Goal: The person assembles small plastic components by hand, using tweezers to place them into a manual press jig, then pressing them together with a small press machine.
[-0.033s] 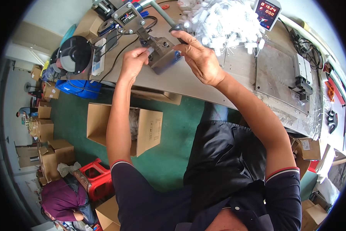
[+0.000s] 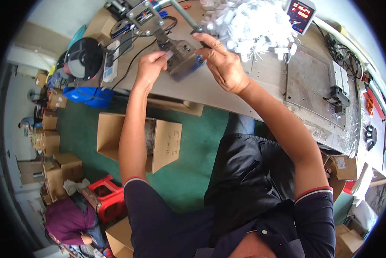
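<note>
Both hands unmoved: left hand (image 2: 149, 65) and right hand (image 2: 221, 63) on press (image 2: 182, 58).

This was a small factory workshop: a long workbench (image 2: 227, 92) carried a hand press (image 2: 180, 56) near its far edge, a heap of white plastic parts (image 2: 253, 26) and a digital counter (image 2: 300, 13); cardboard boxes (image 2: 51, 142) crowded the green floor (image 2: 193, 150).

Bright even daylight, soft shadows, sharp centre, strong fisheye bending, black corners
</note>
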The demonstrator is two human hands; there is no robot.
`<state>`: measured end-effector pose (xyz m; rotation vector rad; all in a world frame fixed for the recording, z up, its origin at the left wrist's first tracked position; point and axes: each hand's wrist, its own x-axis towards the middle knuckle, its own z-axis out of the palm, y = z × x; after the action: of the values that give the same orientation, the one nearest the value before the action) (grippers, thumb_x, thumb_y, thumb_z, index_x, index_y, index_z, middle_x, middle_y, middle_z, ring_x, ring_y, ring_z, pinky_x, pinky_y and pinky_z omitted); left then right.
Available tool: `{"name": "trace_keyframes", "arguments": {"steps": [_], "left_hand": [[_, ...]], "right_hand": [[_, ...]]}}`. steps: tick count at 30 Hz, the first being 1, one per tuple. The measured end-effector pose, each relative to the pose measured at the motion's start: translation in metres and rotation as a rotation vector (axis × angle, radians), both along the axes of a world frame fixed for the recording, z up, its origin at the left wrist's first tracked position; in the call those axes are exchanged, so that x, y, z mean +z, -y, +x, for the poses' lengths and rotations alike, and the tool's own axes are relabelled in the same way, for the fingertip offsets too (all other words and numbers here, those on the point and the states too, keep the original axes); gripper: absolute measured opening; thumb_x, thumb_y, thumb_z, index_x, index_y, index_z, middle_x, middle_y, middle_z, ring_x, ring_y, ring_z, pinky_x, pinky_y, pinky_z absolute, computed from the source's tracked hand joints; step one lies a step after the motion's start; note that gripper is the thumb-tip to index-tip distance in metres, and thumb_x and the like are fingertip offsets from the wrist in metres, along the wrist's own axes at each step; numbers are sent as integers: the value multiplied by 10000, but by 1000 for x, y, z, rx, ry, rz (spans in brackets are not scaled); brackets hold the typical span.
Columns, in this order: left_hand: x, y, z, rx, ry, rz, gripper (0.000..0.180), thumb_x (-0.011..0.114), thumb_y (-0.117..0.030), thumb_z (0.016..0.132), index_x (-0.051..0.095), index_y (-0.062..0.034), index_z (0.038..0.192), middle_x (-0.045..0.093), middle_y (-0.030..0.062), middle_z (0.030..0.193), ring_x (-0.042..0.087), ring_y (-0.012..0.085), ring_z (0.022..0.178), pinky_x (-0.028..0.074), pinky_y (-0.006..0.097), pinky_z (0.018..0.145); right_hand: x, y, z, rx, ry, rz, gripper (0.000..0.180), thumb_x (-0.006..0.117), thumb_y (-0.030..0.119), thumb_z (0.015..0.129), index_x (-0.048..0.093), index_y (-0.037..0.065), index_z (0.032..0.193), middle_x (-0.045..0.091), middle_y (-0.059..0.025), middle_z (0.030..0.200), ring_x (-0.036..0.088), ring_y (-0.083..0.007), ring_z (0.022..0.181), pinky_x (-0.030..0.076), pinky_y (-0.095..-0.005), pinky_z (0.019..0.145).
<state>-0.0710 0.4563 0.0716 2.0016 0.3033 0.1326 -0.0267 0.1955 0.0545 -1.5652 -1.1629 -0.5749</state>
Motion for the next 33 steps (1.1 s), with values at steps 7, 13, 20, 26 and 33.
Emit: {"name": "trace_keyframes", "arguments": {"steps": [7,13,20,26,33], "left_hand": [[-43,-11,26,-74,205,288,223,684,-44,880,778,-29,1081,735,56,783,685,128,700,559,329,656],[-40,2,9,183,282,524,188,685,-202,819,819,-165,946,762,134,936,730,355,918,580,461,833],[-47,-8,-16,240,282,574,150,661,-160,808,787,-137,885,744,156,906,714,384,903,558,499,804],[-78,-25,-95,383,448,430,169,634,-189,911,770,-89,923,740,170,894,708,392,870,549,487,795],[-152,-89,-249,725,211,281,163,627,-194,903,732,-71,881,716,162,813,693,391,788,526,483,705]], "right_hand": [[-10,3,-9,192,-644,64,486,335,306,1105,641,-36,1261,447,-109,1592,562,-184,1203,468,-315,888],[3,7,-17,257,-553,23,412,407,256,1080,631,-28,1277,456,-72,1584,592,-175,1072,476,-286,834],[37,9,-31,295,-422,-68,385,376,196,1122,594,-72,1292,469,-139,1557,604,-148,951,507,-246,725],[43,25,-19,54,-119,-276,294,398,-52,1021,599,-57,1235,483,-124,1565,592,-125,863,503,-237,710],[37,16,-13,64,18,-305,284,402,-13,1040,588,-78,1245,494,-111,1562,574,-132,821,505,-253,698]]}}
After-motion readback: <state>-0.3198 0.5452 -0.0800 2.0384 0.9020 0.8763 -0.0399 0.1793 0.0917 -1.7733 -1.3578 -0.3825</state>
